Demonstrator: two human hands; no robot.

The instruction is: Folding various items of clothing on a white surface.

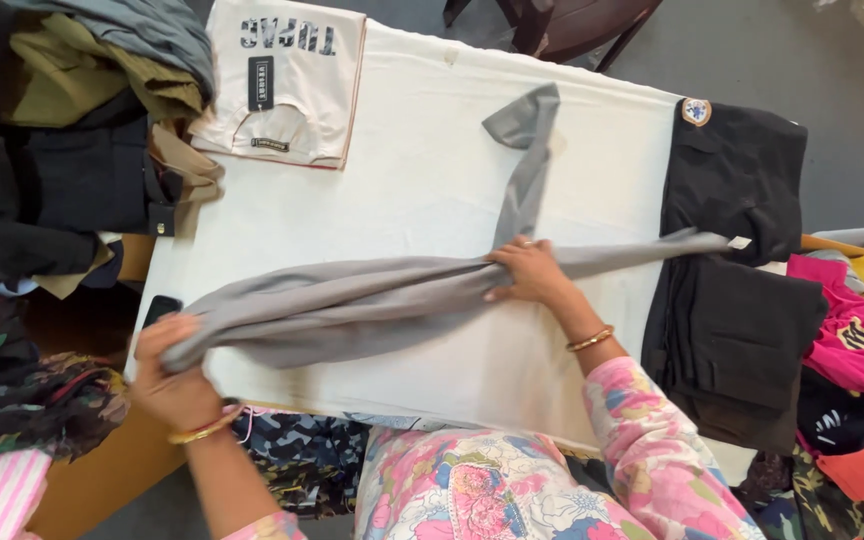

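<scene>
Head view | grey garment stretched between left hand, right hand

Garment lies across table; folded shirt behind; trousers right

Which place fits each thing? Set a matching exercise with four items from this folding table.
Things:
1. grey cloth garment
2. folded cream T-shirt
3. folded black garment with a round badge
4. bright pink garment

Places:
A. far right edge of the picture
B. far left corner of the white table cover
C. gripped by both hands
D. right end of the table

Pairs: 1-C, 2-B, 3-D, 4-A
</scene>
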